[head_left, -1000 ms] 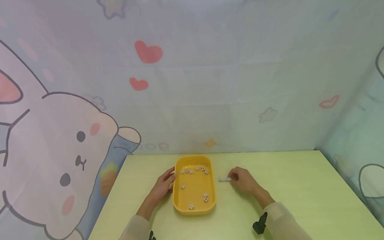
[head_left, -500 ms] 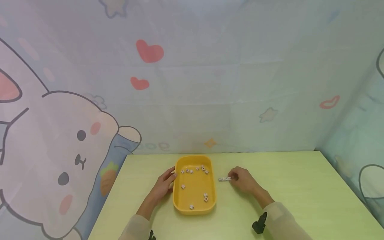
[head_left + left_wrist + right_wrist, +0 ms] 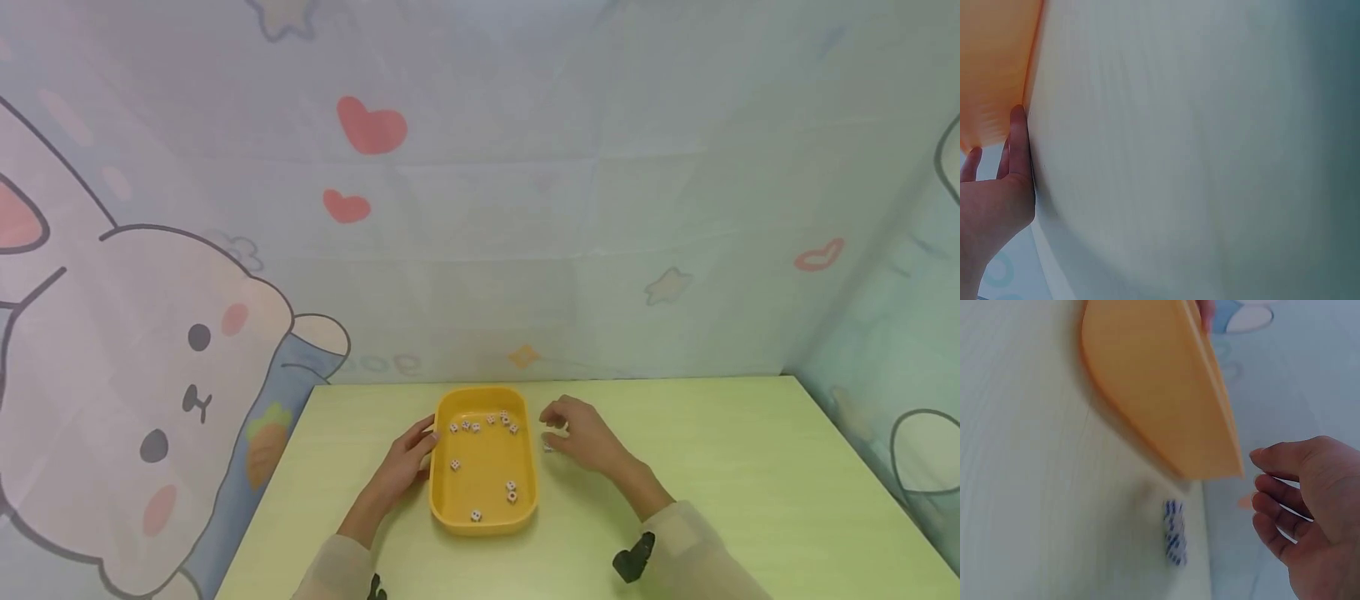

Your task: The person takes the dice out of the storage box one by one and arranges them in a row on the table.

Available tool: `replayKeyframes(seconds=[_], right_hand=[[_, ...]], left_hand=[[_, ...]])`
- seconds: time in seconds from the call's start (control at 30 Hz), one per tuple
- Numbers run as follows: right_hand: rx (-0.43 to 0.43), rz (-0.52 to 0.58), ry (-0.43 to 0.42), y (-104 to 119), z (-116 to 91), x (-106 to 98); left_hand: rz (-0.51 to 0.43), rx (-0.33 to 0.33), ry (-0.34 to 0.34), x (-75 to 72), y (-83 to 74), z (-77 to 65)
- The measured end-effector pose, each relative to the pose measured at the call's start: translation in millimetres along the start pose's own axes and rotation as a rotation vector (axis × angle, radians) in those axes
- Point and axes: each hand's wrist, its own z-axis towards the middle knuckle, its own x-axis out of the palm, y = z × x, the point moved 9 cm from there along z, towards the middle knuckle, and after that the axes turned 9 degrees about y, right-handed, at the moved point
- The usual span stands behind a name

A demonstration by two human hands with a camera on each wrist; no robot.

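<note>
A yellow tray (image 3: 483, 462) sits on the table with several white dice (image 3: 476, 427) scattered inside. My left hand (image 3: 405, 462) rests against the tray's left side, its fingers extended along the wall in the left wrist view. My right hand (image 3: 588, 437) is raised to the right of the tray. Its fingers are loosely bent, with a gap between thumb and fingertips and nothing seen between them. Below it on the table lies a short row of dice (image 3: 1175, 532), lined up touching. The head view shows only the row's left end, the rest hidden by the hand.
The pale yellow-green table (image 3: 720, 467) extends on both sides of the tray. Behind it hangs a backdrop (image 3: 480, 250) printed with hearts and a rabbit. A black wrist device (image 3: 633, 557) is on the right sleeve.
My right hand has let go of the right end of the dice row and moved left and up, over the row toward the tray. The left hand stays at the tray.
</note>
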Motion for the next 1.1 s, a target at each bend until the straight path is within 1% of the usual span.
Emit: replayKeyframes(seconds=[0.1, 0.2, 0.27, 0.37, 0.43, 0.63, 0.73, 0.87, 0.97, 1.1], right_hand=[[-0.046, -0.038, 0.029, 25.1, 8.9, 7.3], [-0.092, -0.091, 0.102, 45.2, 15.3, 22.8], [-0.124, -0.135, 0.156, 55.2, 17.7, 33.5], [-0.150, -0.196, 0.229, 63.1, 19.0, 46.9], [-0.164, -0.220, 0.260, 65.6, 18.7, 52.8], [-0.133, -0.216, 0.330, 60.4, 17.6, 69.5], [-0.124, -0.264, 0.353, 56.6, 18.3, 77.4], [-0.147, -0.357, 0.343, 55.2, 20.9, 81.3], [-0.167, -0.391, 0.332, 56.5, 23.1, 81.0], [-0.180, -0.420, 0.350, 60.4, 23.6, 81.4]], left_hand=[[-0.004, 0.003, 0.006, 1.0, -2.5, 0.1], [0.000, -0.003, 0.004, 0.9, -3.0, -0.4], [0.008, -0.001, 0.000, 0.7, -4.4, 0.0], [0.015, 0.002, -0.004, 0.7, -6.4, 1.1], [0.018, 0.005, -0.001, 1.1, -6.7, 1.7], [0.025, 0.000, -0.004, -0.1, -0.7, -1.9], [0.016, -0.004, -0.007, -0.1, 0.5, -4.0], [0.005, -0.002, -0.006, 0.5, -1.0, -4.0], [0.003, -0.003, -0.006, 0.4, -1.6, -2.3], [0.000, -0.008, -0.003, -0.2, 0.3, -1.1]])
